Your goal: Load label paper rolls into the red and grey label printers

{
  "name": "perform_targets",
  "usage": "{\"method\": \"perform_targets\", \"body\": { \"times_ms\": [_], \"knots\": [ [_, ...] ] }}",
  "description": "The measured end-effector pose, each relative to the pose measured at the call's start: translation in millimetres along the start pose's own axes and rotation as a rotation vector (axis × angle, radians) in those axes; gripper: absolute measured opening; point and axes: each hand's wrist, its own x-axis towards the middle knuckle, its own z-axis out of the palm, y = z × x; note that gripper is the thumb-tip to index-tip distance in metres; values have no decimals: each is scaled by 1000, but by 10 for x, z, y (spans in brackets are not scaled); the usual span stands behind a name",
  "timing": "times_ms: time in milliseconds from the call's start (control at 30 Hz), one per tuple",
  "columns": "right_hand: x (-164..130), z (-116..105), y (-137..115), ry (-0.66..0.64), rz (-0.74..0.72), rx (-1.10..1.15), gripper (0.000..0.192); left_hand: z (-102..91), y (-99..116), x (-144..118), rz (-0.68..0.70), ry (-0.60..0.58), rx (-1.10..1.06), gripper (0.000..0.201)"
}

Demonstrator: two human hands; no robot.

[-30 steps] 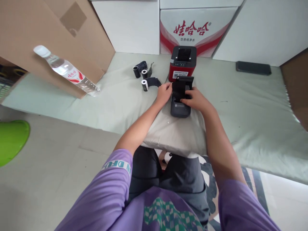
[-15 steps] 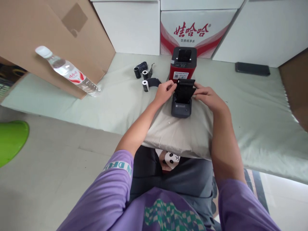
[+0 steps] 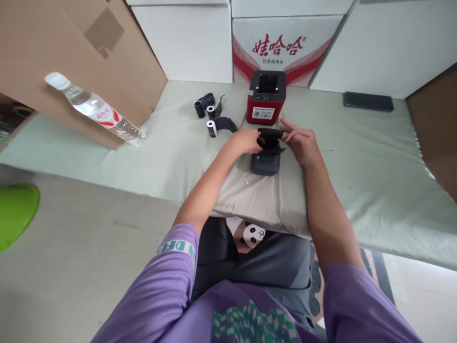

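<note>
A small dark grey label printer (image 3: 265, 163) stands on the covered surface in front of me, its black lid (image 3: 270, 133) raised and a black strip at its mouth. From the left, my left hand (image 3: 247, 141) reaches in between lid and body with curled fingers; the fingertips are partly hidden inside. At the lid's right edge, my right hand (image 3: 302, 143) has its thumb and bent fingers against it, one finger pointing up. Right behind stands a red and black printer (image 3: 264, 102). Several small rolls with black tape, among them a white-ended roll (image 3: 212, 128), lie to the left.
A plastic water bottle (image 3: 96, 108) stands at the left by a cardboard box (image 3: 117, 62). A black phone-like object (image 3: 368, 101) lies at the back right. White cartons (image 3: 271, 28) line the back. A green stool (image 3: 16, 214) is on the floor at left.
The raised lid and black strip sit lower and closer to the body. My left hand has gone from the flap's left edge into the gap; my right hand remains beside the lid.
</note>
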Motion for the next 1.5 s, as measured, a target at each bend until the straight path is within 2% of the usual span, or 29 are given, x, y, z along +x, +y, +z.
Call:
{"method": "perform_targets", "body": {
  "times_ms": [100, 133, 233, 300, 500, 667, 833, 1000, 1100, 1167, 1267, 1367, 1433, 1500],
  "knots": [
    [59, -50, 100, 183, -1, 102, 23, -102, 245, 69, -217, -221, 130, 37],
    [73, -70, 113, 223, 2, 117, 22, -143, 337, 74, -267, -250, 147, 38],
    [92, -102, 117, 282, 9, 126, 13, -208, 519, 37, -336, -228, 139, 38],
    [95, -94, 115, 287, 15, 125, 7, -188, 530, -11, -351, -178, 111, 36],
    [106, -62, 122, 304, 27, 119, 2, -93, 348, -96, -258, -60, -47, 33],
    [119, -77, 134, 305, 34, 68, 2, -133, 225, -97, -130, 20, -164, 25],
    [135, -106, 188, 276, 2, 19, 6, -202, 33, -104, -6, 78, -376, 24],
    [127, -78, 198, 298, -78, -53, 11, -295, -144, -94, 74, 263, -433, 41],
    [75, -21, 101, 386, -211, -133, 19, -318, -208, -86, 116, 332, -406, 57],
    [10, 44, -18, 422, -312, -161, 22, -311, -223, -89, 128, 336, -394, 64],
    [-115, 197, -227, 340, -373, -163, 24, -272, -207, -111, 142, 283, -479, 68],
    [-215, 377, -361, 157, -268, -180, 39, -221, -162, -141, 168, 221, -592, 70],
    [-242, 473, -369, 48, -186, -203, 49, -197, -131, -156, 155, 191, -570, 64],
    [-240, 532, -327, -5, -152, -233, 49, -189, -109, -165, 135, 175, -500, 56]
  ]
}}
